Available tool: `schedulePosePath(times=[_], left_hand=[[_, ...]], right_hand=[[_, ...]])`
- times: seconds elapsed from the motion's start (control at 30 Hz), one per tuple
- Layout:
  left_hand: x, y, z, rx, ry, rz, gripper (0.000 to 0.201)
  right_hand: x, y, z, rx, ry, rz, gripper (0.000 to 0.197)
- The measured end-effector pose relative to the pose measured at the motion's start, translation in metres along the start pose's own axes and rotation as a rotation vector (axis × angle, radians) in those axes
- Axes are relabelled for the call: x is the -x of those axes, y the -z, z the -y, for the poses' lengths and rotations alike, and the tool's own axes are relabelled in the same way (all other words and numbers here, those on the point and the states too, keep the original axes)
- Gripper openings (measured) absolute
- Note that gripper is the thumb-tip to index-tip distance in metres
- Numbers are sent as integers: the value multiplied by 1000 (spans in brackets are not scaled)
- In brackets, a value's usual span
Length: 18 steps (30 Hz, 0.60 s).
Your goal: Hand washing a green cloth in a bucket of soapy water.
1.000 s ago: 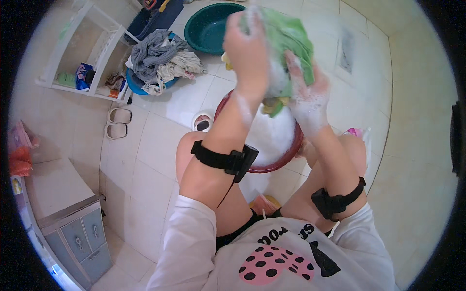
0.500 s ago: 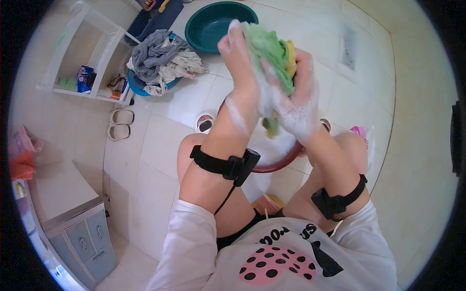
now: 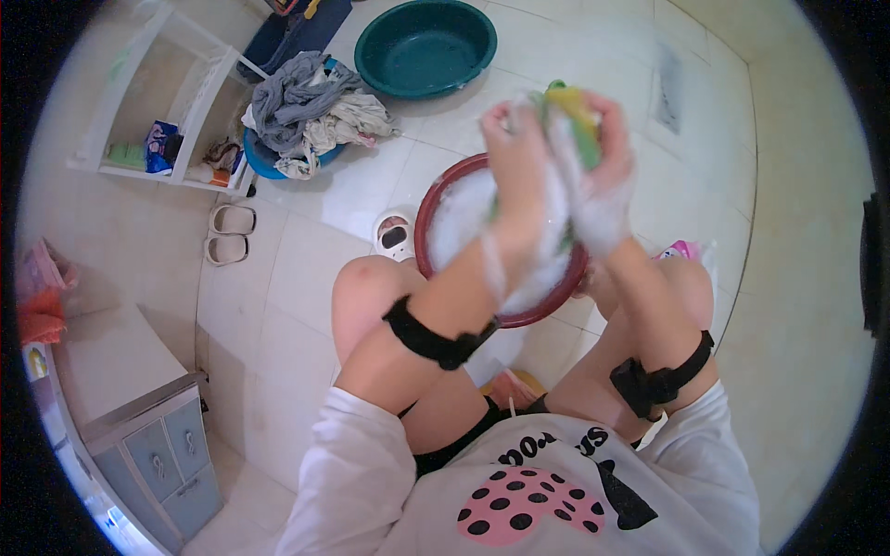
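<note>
A soapy green and yellow cloth is bunched between my two hands, above a dark red basin of white suds. My left hand is closed against the cloth's left side, its fingers curled and blurred by motion. On the other side my right hand grips the cloth, thumb side up, with foam over the palm and wrist. Much of the cloth is hidden between the palms. White suds show in the basin to the left of my forearms.
A green basin stands at the far side. Left of it, a blue basin is heaped with grey and white laundry. A white shelf, beige slippers and a grey drawer cabinet line the left. My knees flank the red basin.
Both hands have moved right and lower with the cloth, and they now press closer together around it. More of the red basin's left rim shows.
</note>
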<state>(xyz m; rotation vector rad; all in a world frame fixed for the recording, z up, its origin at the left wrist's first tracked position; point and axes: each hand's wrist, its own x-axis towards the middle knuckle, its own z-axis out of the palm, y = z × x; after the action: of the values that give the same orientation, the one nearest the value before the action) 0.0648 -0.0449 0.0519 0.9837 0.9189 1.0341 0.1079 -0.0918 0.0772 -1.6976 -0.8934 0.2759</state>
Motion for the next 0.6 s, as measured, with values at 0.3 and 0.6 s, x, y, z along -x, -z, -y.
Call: schedulePosePath(times=[0.3, 0.6], left_hand=[[-16, 5, -50, -83, -249, 94, 33], [26, -16, -20, -117, -236, 164, 34]], right_hand=[[14, -12, -6, -185, 0, -41, 29], [-10, 3, -39, -532, -91, -55, 36]])
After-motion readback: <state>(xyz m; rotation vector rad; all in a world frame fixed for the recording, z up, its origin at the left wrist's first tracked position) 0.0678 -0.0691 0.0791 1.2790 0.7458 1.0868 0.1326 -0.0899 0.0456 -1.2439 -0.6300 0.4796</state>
